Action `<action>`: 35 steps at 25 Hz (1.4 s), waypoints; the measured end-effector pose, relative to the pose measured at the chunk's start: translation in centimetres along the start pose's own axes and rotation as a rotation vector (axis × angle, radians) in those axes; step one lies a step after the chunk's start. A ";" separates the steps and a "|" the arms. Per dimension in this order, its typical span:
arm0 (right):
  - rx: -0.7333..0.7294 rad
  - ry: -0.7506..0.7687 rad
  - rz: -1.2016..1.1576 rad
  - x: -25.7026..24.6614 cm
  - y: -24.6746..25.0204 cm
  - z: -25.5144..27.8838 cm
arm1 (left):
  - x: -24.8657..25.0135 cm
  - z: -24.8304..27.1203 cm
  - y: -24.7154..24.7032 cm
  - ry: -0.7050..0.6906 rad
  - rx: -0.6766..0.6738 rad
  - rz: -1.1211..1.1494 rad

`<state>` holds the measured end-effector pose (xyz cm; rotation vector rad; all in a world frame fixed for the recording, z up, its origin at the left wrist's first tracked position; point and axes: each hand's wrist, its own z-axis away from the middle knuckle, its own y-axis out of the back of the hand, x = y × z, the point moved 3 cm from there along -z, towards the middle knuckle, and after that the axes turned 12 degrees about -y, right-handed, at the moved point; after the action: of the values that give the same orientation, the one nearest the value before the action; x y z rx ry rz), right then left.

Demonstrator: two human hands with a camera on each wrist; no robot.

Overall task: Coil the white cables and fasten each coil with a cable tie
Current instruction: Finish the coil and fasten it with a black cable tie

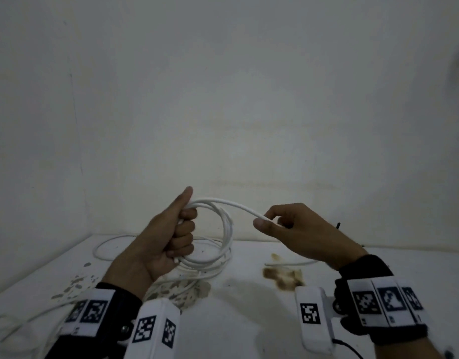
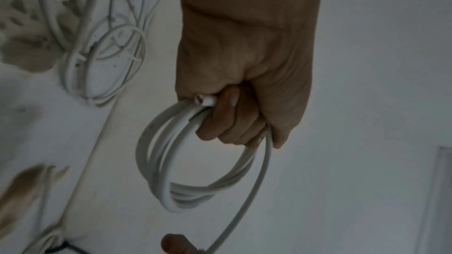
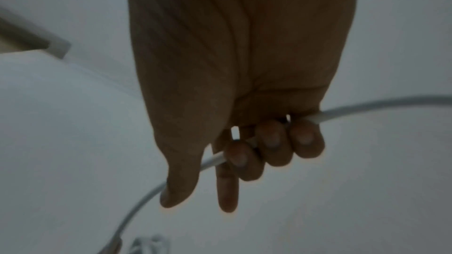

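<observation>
Two bare hands hold one white cable in the air above a stained white surface [image 1: 249, 320]. The left hand [image 1: 168, 237] is a fist around a coil [image 1: 227, 229] of several loops, thumb up. A single strand arcs from that coil to the right hand [image 1: 295, 229], whose curled fingers [image 3: 274, 138] close around it. Below the left hand, more cables [image 1: 114, 248] lie loose, possibly tangled.

A white cable [image 1: 224, 224] is hanging in round loops in the air, left of the middle, with one strand reaching right. More white cables [image 1: 114, 251] are lying loose and tangled on the table [image 1: 249, 320], under and left of the loops.
</observation>
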<state>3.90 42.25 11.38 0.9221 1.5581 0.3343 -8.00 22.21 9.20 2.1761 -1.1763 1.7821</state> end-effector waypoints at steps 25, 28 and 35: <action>0.461 -0.062 -0.169 0.9 -1.5 -1.3 | -1.9 0.4 -2.7 0.103 -0.050 0.101; 0.176 -0.154 -0.375 0.9 -3.6 -1.9 | -2.3 0.5 -3.2 0.069 0.000 0.056; -0.328 -0.377 -0.803 -1.6 -6.2 -0.7 | -2.3 0.1 -1.6 -0.027 0.206 -0.050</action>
<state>0.92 37.30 8.43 0.0536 1.3420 -0.1541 -7.05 24.43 7.75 2.3232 -0.9726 1.9363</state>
